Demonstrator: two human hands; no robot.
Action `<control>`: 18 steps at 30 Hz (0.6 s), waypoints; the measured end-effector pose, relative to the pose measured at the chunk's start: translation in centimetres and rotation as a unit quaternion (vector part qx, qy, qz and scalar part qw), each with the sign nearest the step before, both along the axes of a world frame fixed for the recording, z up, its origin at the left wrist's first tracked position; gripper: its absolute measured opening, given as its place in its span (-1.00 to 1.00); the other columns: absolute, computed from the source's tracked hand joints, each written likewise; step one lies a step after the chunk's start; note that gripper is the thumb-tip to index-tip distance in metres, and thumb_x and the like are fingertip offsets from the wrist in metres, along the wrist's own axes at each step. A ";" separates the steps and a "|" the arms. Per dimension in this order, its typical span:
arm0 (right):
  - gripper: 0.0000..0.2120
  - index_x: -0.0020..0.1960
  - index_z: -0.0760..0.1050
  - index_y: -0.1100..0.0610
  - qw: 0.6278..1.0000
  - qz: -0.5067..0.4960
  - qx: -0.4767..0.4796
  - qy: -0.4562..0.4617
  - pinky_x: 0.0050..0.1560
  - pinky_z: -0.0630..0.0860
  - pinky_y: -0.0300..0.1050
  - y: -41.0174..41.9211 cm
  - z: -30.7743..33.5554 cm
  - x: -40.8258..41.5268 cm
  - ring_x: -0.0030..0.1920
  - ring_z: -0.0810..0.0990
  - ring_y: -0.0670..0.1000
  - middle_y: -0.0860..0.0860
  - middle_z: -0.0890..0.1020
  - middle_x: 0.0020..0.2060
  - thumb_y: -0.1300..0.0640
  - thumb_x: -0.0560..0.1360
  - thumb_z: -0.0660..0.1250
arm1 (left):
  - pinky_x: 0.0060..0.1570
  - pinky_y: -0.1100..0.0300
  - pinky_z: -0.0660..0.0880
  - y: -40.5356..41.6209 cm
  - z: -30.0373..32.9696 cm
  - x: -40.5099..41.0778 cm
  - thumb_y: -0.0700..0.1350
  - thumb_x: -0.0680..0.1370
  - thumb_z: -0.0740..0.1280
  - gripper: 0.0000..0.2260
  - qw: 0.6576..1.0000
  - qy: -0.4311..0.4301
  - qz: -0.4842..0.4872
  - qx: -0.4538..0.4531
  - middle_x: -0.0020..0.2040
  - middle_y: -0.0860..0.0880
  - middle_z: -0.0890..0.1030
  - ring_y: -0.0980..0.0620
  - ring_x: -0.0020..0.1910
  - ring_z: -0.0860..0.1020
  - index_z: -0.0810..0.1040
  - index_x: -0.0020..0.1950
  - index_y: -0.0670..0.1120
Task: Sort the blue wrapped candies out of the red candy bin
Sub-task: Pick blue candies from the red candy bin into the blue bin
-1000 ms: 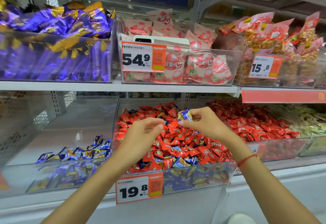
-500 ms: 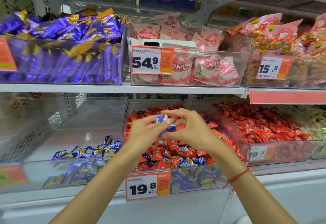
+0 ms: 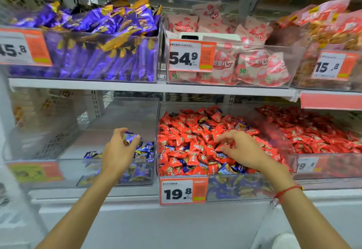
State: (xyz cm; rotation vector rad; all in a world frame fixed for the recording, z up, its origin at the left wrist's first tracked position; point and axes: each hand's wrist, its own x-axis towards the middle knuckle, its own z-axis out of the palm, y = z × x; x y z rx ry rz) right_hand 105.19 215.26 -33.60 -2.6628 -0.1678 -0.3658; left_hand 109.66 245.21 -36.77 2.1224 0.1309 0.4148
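Both hands parted; left hand (image 3: 119, 150) holds blue candy (image 3: 128, 138) over left bin (image 3: 35, 162).

On the lower shelf (image 3: 94, 193), the candy bin (image 3: 221, 188) stands right of a sparser bin (image 3: 58, 172), with a third bin (image 3: 329, 168) further right. The left hand (image 3: 117, 150) holds a candy (image 3: 128, 138) over the sparser bin; the right hand (image 3: 241, 148) rests in the candy bin. Three fuller bins sit on the upper shelf (image 3: 137, 87).

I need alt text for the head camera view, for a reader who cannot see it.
A person's left hand holds a blue wrapped candy over the clear bin of blue candies, while the right hand reaches into the red candy bin beside it on a shop shelf.
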 end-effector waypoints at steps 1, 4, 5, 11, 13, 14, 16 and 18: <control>-0.79 0.06 0.63 -0.01 1.000 0.002 -0.009 -0.006 -0.14 0.37 -0.46 0.1 -0.2 0.0 -0.08 0.51 -0.11 -0.14 0.57 -0.11 0.22 0.50 0.37 | 0.09 -0.01 0.43 0.0 0.1 0.1 0.13 0.55 0.31 -0.51 0.999 0.020 -0.017 0.024 0.23 -0.08 0.56 -0.15 0.17 0.52 0.36 0.40 -0.08; -0.78 0.03 0.63 -0.02 0.999 0.001 0.037 -0.016 -0.16 0.36 -0.43 0.0 0.4 -0.4 -0.10 0.53 -0.13 -0.15 0.60 -0.08 0.26 0.51 0.35 | 0.21 0.04 0.37 -1.1 1.9 -0.3 0.18 0.57 0.25 -0.54 0.993 -0.015 -0.058 0.097 0.36 -0.01 0.50 -0.08 0.33 0.45 0.41 0.40 0.00; -0.78 0.02 0.63 -0.03 0.999 0.004 0.046 -0.025 -0.15 0.39 -0.37 -0.2 0.9 -0.7 -0.10 0.55 -0.11 -0.13 0.62 -0.07 0.26 0.50 0.37 | 0.18 0.10 0.37 -1.8 2.7 -0.8 0.14 0.58 0.25 -0.64 0.989 -0.058 -0.081 0.105 0.32 0.04 0.53 -0.02 0.30 0.47 0.48 0.33 0.04; -0.85 -0.07 0.68 -0.01 0.988 0.066 0.043 0.133 -0.13 0.50 -0.22 -1.2 4.5 -3.2 -0.25 0.57 -0.09 -0.02 0.70 -0.18 0.09 0.36 0.55 | 0.28 0.06 0.39 -7.6 4.0 -3.5 0.00 0.59 0.30 -0.76 0.898 -0.187 -0.350 0.191 0.26 0.26 0.51 0.23 0.27 0.44 0.52 0.25 0.21; -0.71 0.05 0.66 0.00 0.981 0.074 -0.013 0.177 -0.14 0.48 -0.31 -1.3 3.7 -3.3 -0.18 0.56 -0.13 -0.05 0.67 -0.08 0.01 0.34 0.55 | 0.40 0.10 0.24 -9.4 3.6 -3.4 -0.03 0.62 0.26 -0.67 0.847 -0.157 -0.422 0.283 0.42 0.20 0.39 0.20 0.41 0.29 0.43 0.37 0.22; -0.67 0.09 0.65 -0.02 0.982 0.072 -0.033 0.172 -0.17 0.44 -0.38 -1.2 3.1 -3.1 -0.17 0.52 -0.16 -0.08 0.63 -0.06 -0.01 0.34 0.55 | 0.42 0.13 0.19 -9.9 3.2 -3.1 -0.03 0.63 0.24 -0.64 0.826 -0.139 -0.435 0.331 0.47 0.18 0.33 0.18 0.45 0.23 0.38 0.41 0.23; -0.65 0.14 0.61 -0.08 0.985 0.069 -0.047 0.151 -0.20 0.36 -0.41 -1.3 1.9 -2.7 -0.20 0.44 -0.21 -0.15 0.54 -0.10 -0.05 0.37 0.52 | 0.41 0.18 0.16 -10.1 2.3 -2.3 0.00 0.63 0.22 -0.62 0.806 -0.118 -0.436 0.382 0.48 0.18 0.30 0.16 0.46 0.20 0.34 0.45 0.24; -0.65 0.18 0.59 -0.11 0.984 0.074 -0.044 0.153 -0.20 0.34 -0.40 -1.6 1.4 -2.2 -0.20 0.40 -0.21 -0.19 0.46 -0.13 -0.04 0.40 0.49 | 0.37 0.20 0.18 -10.0 2.0 -1.6 0.06 0.62 0.23 -0.64 0.816 -0.122 -0.419 0.379 0.44 0.20 0.35 0.17 0.44 0.23 0.36 0.43 0.25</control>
